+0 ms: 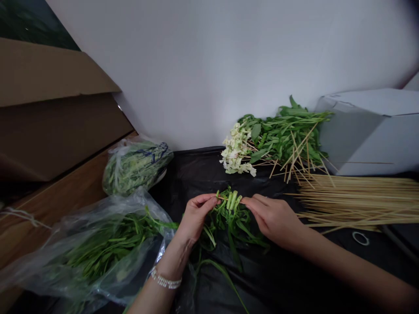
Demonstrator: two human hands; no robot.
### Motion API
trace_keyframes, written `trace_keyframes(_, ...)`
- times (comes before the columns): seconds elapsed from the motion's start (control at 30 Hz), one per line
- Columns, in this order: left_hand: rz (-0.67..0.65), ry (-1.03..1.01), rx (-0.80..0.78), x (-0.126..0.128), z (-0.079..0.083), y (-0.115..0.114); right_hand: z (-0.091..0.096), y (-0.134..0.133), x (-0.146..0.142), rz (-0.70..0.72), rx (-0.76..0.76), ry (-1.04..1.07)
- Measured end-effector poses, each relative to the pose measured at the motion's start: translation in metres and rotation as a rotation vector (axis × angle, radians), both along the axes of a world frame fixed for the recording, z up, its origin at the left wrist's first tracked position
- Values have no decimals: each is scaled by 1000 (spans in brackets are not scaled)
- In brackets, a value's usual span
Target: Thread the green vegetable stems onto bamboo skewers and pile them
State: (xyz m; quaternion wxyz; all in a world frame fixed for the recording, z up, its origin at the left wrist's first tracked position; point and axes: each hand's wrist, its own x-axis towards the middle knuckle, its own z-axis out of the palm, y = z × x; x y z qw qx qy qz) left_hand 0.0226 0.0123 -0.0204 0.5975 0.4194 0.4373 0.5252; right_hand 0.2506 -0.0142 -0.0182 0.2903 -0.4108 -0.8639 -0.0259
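Low over the black sheet point(196, 174), my left hand point(196, 216) is closed, thumb and finger pinching a green stem at one end of a thin wooden skewer. My right hand point(273, 218) is closed around the skewer's other end. Threaded between them are several leafy green stems point(232, 200), their cut pieces side by side and their leaves hanging down onto the sheet. Left of my left hand, an open see-through plastic bag point(144, 205) holds more long-leaved greens point(111, 244). A loose green stalk point(222, 268) trails below my hands.
Loose bamboo skewers point(356, 198) lie at right, beside a pale ring point(360, 238). Behind them are skewered greens point(281, 135), white-yellow skewered pieces point(236, 150) and a white box point(369, 131). A tied bag of greens point(134, 168) and a cardboard box point(49, 122) stand left.
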Motion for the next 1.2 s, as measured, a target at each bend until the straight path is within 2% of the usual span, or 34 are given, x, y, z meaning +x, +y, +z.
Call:
trace_keyframes(0.27,-21,36,0,5,0,-4,-6,0,-2,7,1,15)
trace_keyframes(0.4,-14,57,83,5,-3,-4,-9,0,-3,15,-11,39)
trace_keyframes(0.63,-37,118,110,9,-3,-5,-10,0,-3,19,-99,62)
trace_keyframes(0.77,-60,121,86,6,-2,-5,-3,3,0,46,-118,109)
trace_keyframes(0.87,-46,148,67,-3,2,-1,9,5,8,22,-30,165)
trace_keyframes(0.93,8,241,88,-11,5,4,19,6,15,-7,33,217)
trace_keyframes(1.0,39,416,149,-19,4,8,27,5,22,-32,78,300)
trace_keyframes(1.1,4,761,281,-25,-2,12,34,3,28,-46,111,412)
trace_keyframes(1.2,-58,1071,394,-26,-12,13,35,2,29,-42,123,435)
